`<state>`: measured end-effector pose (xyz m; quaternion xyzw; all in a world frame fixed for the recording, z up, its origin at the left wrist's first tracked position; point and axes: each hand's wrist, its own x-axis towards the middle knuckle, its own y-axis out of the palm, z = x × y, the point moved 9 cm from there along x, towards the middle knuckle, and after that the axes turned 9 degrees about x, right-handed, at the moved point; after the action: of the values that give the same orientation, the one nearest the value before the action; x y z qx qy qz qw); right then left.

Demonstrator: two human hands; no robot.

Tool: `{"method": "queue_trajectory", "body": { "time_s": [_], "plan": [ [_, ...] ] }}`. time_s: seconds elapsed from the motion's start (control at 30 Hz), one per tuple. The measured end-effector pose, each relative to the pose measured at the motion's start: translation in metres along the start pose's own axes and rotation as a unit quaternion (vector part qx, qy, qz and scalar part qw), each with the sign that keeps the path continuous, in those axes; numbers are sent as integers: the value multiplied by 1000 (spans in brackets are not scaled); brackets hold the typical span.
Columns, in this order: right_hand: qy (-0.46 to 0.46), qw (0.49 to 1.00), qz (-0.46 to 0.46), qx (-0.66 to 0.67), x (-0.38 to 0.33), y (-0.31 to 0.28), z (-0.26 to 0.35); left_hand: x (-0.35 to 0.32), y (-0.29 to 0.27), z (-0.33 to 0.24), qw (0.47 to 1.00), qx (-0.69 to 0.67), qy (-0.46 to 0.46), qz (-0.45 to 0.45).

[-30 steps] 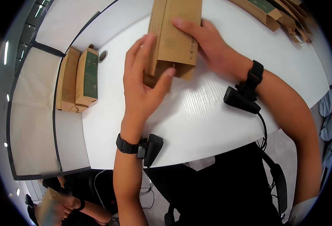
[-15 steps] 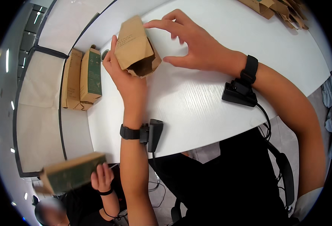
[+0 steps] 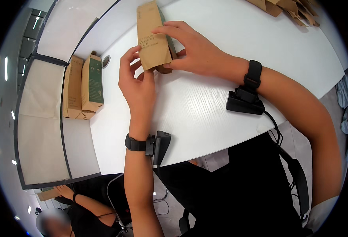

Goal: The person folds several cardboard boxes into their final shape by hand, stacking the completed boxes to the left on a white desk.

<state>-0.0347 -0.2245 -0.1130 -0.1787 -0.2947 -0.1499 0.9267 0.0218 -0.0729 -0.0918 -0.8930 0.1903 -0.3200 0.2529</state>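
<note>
Brown carton (image 3: 152, 45); between both hands, over the white surface (image 3: 197, 118)
Left hand (image 3: 138, 83): fingers grasping near-left corner; right hand (image 3: 199, 51): fingers grasping near-right side; two cartons (image 3: 92, 83) side by side, farther left; brown cardboard pieces (image 3: 294, 11), far right

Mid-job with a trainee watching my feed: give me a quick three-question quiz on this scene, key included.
1. True or false: the person's right grip is clear of the brown oblong cardboard box.
2. How many brown oblong cardboard boxes sit side by side left of the round grey ring?
3. The jagged brown cardboard pile lies toward which side of the curved white wood-grained desk? A) left B) right

Key: 1. False, it touches; 2. Two; 3. B.
</note>
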Motion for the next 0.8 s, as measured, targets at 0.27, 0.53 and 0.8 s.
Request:
{"method": "queue_trajectory", "body": {
  "time_s": [0.27, 0.53, 0.8],
  "plan": [
    [-7, 998, 14, 57, 2, 6, -10, -2, -7, -17, 986, 52, 153, -36],
    [164, 955, 57, 241, 1, 1, 0, -4, -10, -16, 988, 95, 119, -14],
    [161, 905, 105, 380, 0, 7, 7, -5, -16, -15, 989, -96, 105, -32]
  ]
}}
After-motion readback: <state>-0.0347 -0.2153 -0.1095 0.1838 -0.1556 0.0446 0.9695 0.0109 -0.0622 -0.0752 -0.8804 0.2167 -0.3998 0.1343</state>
